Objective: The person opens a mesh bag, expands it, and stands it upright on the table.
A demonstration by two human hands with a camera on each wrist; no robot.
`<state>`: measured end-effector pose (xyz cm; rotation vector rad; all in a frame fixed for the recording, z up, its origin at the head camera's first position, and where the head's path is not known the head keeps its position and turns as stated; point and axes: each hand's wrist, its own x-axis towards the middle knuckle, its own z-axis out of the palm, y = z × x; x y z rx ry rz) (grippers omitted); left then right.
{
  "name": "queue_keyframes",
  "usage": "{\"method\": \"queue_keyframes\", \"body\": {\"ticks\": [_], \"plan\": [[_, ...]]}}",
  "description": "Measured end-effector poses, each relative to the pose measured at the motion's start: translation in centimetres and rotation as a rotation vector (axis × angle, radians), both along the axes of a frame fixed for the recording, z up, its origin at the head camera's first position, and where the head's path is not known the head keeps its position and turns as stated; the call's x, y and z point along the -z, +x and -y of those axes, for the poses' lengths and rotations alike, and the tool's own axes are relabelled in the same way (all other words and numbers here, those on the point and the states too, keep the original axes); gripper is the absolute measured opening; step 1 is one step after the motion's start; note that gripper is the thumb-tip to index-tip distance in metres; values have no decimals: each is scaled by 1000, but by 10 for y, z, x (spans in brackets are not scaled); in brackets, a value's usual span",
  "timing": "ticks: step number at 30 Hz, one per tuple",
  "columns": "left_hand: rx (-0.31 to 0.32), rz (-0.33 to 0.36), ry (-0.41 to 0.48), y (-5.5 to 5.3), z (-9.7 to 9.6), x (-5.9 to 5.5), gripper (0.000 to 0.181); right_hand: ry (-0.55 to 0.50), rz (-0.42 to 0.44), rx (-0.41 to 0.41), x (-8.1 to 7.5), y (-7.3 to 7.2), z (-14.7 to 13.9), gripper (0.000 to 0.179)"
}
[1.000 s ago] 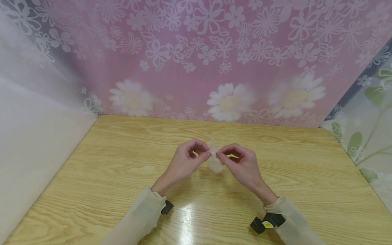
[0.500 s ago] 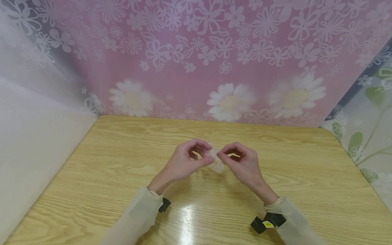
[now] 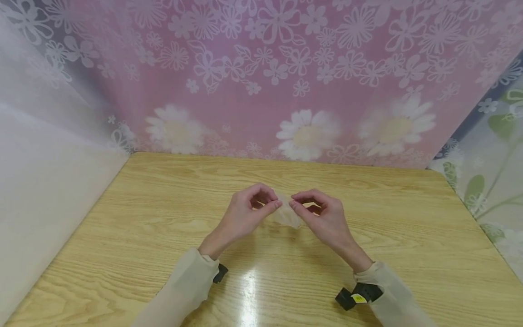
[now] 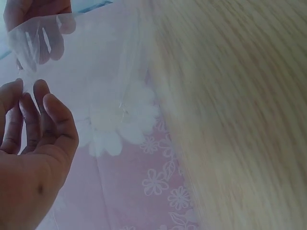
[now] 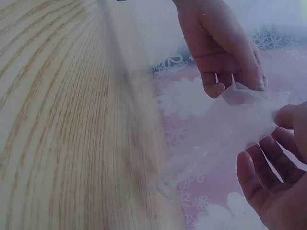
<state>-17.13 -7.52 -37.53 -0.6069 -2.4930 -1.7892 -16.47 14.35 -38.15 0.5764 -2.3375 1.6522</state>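
Observation:
A small, thin clear plastic bag (image 3: 287, 219) hangs between the two hands above the middle of the table. My left hand (image 3: 246, 210) pinches one side of its edge between thumb and fingertips. On the opposite side, my right hand (image 3: 327, 217) pinches the edge the same way. The right wrist view shows the bag (image 5: 216, 129) crinkled and drooping below the fingers. Seen from the left wrist, the bag (image 4: 91, 43) is see-through, and the right hand's fingers show through it. Whether anything is inside it, I cannot tell.
The hands are over a wood-grain table (image 3: 135, 227). A pink flowered cloth (image 3: 245, 109) stands along its far edge, and pale cloth (image 3: 53, 159) lines the left side. Black wrist cameras, such as the right one (image 3: 359, 295), are strapped at both sleeves.
The bag's lower part has shifted and spread between the hands. The left hand's fingers parted slightly half a second ago and now pinch again; the right hand has hardly moved.

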Motion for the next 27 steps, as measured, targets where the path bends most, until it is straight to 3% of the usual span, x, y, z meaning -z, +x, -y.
{"method": "queue_keyframes", "body": {"ticks": [5, 17, 27], "plan": [[-35, -8, 44, -2, 2, 2, 7, -30, 64, 28, -4, 1, -4, 15], [-24, -13, 151, -1, 1, 3, 8, 107, 150, 84, -3, 2, 0, 26], [-3, 13, 135, 0, 1, 3, 10, 108, 147, 128, -1, 3, 3, 9]]}}
